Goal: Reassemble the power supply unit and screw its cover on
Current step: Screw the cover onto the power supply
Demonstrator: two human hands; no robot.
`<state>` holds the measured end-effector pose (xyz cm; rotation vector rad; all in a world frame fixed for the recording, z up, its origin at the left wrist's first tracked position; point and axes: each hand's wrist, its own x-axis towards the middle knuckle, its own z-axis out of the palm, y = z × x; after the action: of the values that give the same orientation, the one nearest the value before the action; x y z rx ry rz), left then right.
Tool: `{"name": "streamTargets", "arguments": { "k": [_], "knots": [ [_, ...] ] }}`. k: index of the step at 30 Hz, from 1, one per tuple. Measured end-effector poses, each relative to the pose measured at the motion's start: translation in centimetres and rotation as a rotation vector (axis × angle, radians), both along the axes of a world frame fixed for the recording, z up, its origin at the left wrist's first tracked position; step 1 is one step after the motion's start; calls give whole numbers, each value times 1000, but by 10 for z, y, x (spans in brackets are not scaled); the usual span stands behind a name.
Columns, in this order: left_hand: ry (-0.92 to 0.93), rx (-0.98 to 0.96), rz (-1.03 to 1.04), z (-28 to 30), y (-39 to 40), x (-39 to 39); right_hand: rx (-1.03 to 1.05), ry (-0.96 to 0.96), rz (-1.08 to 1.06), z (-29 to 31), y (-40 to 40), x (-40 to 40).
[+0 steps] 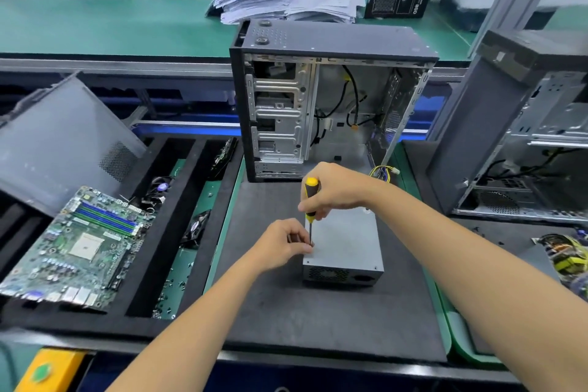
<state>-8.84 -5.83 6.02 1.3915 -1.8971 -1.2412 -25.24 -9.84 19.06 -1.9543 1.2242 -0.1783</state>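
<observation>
The grey power supply unit [345, 245] lies on the black mat [286, 312] with its flat cover on top and its vent grille facing me. My right hand [334, 189] grips a yellow-and-black screwdriver [310, 200] upright, its tip down at the cover's left edge. My left hand [284, 243] sits at that edge, fingertips pinched around the screwdriver's shaft just above the tip. Any screw under the tip is hidden by my fingers. Coloured wires [383, 172] stick out behind the unit.
An open computer case [327, 99] stands upright just behind the unit. A second open case [521, 137] stands at the right. A motherboard [76, 245] and small parts lie in black tray slots at the left. Stacked papers [280, 0] and a person are across the far bench.
</observation>
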Motion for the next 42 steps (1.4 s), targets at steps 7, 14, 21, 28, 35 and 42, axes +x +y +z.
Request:
{"name": "streamTargets", "arguments": {
  "k": [7, 14, 21, 28, 35, 42],
  "knots": [
    [-23, -29, -25, -4, 11, 6, -86, 76, 104, -3, 14, 7],
    [-16, -51, -50, -2, 19, 2, -106, 88, 116, -1, 27, 4],
    [7, -32, -55, -3, 22, 5, -198, 158, 163, 0, 36, 5],
    [27, 6, -37, -4, 24, 8, -320, 256, 188, -1, 42, 8],
    [19, 25, -49, -4, 24, 10, -456, 425, 271, 1, 49, 18],
    [44, 52, -54, -4, 22, 10, -354, 542, 319, 14, 52, 22]
  ]
}}
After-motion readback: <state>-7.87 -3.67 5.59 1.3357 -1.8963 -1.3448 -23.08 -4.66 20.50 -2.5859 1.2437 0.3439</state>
